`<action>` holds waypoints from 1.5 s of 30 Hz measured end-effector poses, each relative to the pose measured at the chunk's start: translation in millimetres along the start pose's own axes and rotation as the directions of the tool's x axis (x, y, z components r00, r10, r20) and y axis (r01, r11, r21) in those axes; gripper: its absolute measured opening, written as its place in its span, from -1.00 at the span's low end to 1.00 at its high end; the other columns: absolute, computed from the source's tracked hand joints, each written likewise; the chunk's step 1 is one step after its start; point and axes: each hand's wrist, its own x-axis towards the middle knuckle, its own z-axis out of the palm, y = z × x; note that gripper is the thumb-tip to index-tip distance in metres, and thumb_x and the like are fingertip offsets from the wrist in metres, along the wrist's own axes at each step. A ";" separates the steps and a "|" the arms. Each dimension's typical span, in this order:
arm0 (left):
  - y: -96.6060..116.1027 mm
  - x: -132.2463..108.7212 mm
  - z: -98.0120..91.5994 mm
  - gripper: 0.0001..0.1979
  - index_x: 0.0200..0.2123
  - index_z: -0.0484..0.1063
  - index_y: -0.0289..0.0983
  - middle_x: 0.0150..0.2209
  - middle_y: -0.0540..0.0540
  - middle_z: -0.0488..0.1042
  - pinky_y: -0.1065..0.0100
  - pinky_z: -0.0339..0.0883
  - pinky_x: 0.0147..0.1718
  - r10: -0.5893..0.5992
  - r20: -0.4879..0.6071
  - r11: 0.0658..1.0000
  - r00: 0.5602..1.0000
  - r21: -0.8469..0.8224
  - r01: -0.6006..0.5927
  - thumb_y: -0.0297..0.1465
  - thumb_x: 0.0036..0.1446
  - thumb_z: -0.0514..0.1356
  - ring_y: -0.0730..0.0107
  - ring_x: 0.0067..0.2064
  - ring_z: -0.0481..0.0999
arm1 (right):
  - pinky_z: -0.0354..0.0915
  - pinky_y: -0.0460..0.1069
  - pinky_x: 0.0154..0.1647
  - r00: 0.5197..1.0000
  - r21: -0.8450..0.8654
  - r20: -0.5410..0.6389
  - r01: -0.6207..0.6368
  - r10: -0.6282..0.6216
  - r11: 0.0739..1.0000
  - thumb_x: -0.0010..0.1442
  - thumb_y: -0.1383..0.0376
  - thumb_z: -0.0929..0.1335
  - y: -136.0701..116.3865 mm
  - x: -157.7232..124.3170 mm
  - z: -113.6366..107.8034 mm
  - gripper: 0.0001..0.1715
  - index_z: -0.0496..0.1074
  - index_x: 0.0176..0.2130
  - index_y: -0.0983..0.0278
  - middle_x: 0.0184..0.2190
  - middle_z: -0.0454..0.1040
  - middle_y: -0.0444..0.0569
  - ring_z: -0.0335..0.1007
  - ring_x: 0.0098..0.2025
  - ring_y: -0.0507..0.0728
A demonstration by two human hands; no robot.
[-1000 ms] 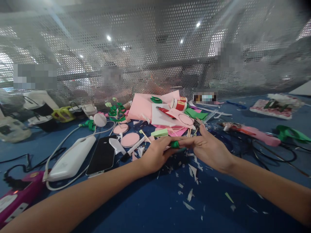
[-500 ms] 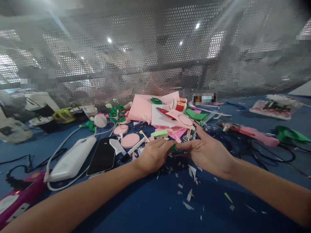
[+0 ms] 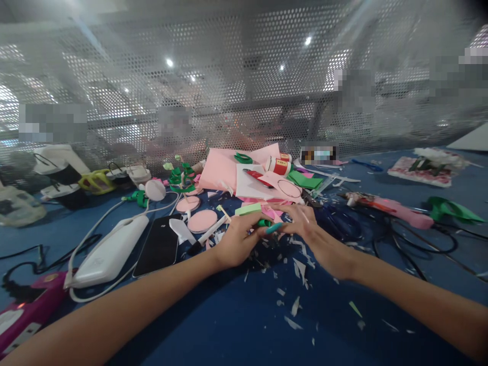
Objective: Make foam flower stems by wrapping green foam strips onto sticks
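Observation:
In front of me, my left hand [image 3: 238, 241] pinches a curled green paper strip [image 3: 273, 228] between thumb and fingers. My right hand [image 3: 316, 241] has its fingertips on the strip's other end, one finger stretching out above it. Part of the strip is hidden by my fingers. Just beyond my left hand lies a light green folded paper [image 3: 247, 209]. Pink paper discs [image 3: 202, 220] rest to the left, near a green curled-paper plant [image 3: 182, 177]. White and pink paper sheets [image 3: 219, 170] lie behind, a red-handled tool [image 3: 257, 177] on top.
A black phone [image 3: 158, 246], a white power bank [image 3: 110, 249] and a magenta power strip [image 3: 34, 310] with cables lie left. At right is a pink glue gun [image 3: 396, 208] with black cable. Paper scraps [image 3: 300, 271] litter the blue table. A perforated metal screen [image 3: 244, 91] stands behind.
My right hand has turned over, its fingers now closing down toward the strip where the thumb was raised before. The strip now shows as a curl between both hands. The view has shifted slightly.

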 end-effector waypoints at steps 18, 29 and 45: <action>-4.6 6.5 7.6 -0.73 -0.33 0.42 -0.34 -0.41 -0.03 0.44 0.41 0.31 -0.35 -0.293 0.161 0.666 0.943 -0.673 0.321 -0.25 -0.03 0.26 0.49 -0.40 0.43 | -0.25 0.38 0.15 0.957 -0.658 0.160 0.287 -0.244 0.696 0.26 -0.01 0.06 -7.9 4.6 -15.4 -0.47 0.41 -0.04 0.10 0.30 -0.33 -0.10 -0.37 0.25 0.41; -2.8 5.3 6.1 -0.74 -0.40 0.41 -0.34 -0.49 -0.01 0.43 0.41 0.31 -0.39 -0.272 0.165 0.657 0.948 -0.688 0.308 -0.27 -0.08 0.30 0.49 -0.45 0.44 | -0.23 0.38 0.14 0.944 -0.680 0.174 0.320 -0.279 0.659 0.25 0.01 0.13 -9.6 4.5 -16.3 -0.54 0.43 -0.05 0.08 0.30 -0.27 -0.11 -0.32 0.23 0.41; 7.3 9.7 4.6 -0.75 -0.29 0.47 -0.33 -0.34 -0.08 0.48 0.41 0.37 -0.36 -0.300 0.132 0.683 0.945 -0.661 0.309 -0.33 -0.06 0.29 0.50 -0.40 0.45 | -0.14 0.34 0.11 0.942 -0.687 0.175 0.325 -0.285 0.651 0.23 0.07 0.19 -3.9 4.7 -13.2 -0.59 0.44 -0.07 0.17 0.26 -0.14 0.01 -0.24 0.20 0.39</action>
